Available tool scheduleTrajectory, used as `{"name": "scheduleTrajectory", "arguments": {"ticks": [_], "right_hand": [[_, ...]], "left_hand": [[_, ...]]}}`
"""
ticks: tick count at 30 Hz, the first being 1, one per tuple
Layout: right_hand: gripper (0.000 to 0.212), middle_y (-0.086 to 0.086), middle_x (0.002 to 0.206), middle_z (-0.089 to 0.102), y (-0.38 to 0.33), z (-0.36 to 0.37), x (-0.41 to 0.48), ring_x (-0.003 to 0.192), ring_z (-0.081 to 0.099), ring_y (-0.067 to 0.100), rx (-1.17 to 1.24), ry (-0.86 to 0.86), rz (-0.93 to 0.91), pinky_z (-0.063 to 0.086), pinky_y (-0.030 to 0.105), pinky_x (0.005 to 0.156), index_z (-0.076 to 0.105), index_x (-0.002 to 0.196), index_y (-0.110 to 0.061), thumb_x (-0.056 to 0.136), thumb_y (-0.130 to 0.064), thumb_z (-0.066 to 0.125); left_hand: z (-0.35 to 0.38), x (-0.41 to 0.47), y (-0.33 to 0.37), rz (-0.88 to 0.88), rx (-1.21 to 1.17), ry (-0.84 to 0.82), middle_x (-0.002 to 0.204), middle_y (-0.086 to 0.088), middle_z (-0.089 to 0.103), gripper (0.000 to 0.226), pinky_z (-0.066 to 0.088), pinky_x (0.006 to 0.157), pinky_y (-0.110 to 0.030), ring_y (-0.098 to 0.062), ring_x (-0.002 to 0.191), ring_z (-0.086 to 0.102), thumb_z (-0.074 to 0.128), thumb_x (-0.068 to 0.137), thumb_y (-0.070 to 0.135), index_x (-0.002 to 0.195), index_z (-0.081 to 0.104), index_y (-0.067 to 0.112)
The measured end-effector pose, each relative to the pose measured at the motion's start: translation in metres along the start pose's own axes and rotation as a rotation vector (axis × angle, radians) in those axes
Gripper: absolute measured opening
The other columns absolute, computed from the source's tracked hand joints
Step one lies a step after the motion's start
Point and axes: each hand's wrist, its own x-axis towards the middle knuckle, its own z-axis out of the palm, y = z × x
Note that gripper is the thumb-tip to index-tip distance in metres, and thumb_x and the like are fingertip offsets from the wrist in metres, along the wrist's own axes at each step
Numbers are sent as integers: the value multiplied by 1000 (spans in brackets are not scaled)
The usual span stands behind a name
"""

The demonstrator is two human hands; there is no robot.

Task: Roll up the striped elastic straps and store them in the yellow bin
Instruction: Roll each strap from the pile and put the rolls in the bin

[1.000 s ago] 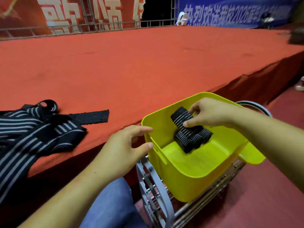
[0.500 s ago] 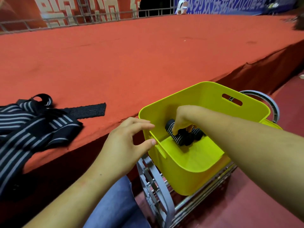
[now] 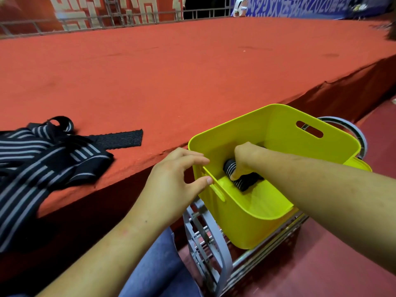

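The yellow bin stands on a grey metal rack beside the red stage edge. Inside it, my right hand grips a rolled black-and-grey striped strap, low against the bin's near-left wall; more dark rolls lie on the bin floor under my hand. My left hand hovers at the bin's left rim, fingers loosely spread, thumb tip touching the rim. A heap of unrolled striped straps lies on the red carpet at the left, one black end stretched out flat.
The grey metal rack holds the bin, with a curved hoop behind it. The red carpeted stage stretches far back to railings and banners. My denim-clad leg is below. Dark red floor lies at the right.
My right hand has lowered the rolled strap from above the bin's rim down to the rolls on its floor. The left hand has stayed by the bin's left rim.
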Motion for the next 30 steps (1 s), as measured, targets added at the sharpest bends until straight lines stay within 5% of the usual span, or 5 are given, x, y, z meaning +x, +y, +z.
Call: {"name": "scheduleTrajectory", "arguments": {"ticks": [12,16,22,27,30], "right_hand": [[78,8,101,59,-20,7,13,112,69,35,-249,-48,-89,61,43,95,64,133,-11,78,-61,87],[78,9,121,69,-17,6,14,114,69,33,-262,-36,-112,59,39,94,64,133,-12,78,-63,85],[65,7,121,74,-20,-15,2,115,71,28,-362,1,-145,58,34,92,69,120,-15,83,-68,77],[54,3,104,73,-22,-53,-17,112,70,23,-298,61,-109,44,24,74,48,79,-20,94,-70,62],[50,-8,71,63,-22,-76,-32,77,69,11,-244,140,-117,40,20,57,57,75,-19,101,-62,58]], "left_hand": [[1,-6,-3,7,-17,-20,129,27,56,40,28,98,4,12,123,47,77,91,37,129,68,36],[-4,-12,-5,36,-46,-64,146,26,50,46,27,104,1,13,134,42,72,96,36,141,61,36],[-13,-24,-13,21,-112,-70,162,25,34,53,18,113,-1,14,146,28,69,98,32,148,53,37],[-40,-38,-46,-42,-49,26,152,15,53,47,22,114,-5,9,140,41,71,95,29,141,62,30],[-64,-54,-73,-114,-16,106,141,16,61,43,26,110,-3,19,128,45,73,94,25,136,65,28]]}}
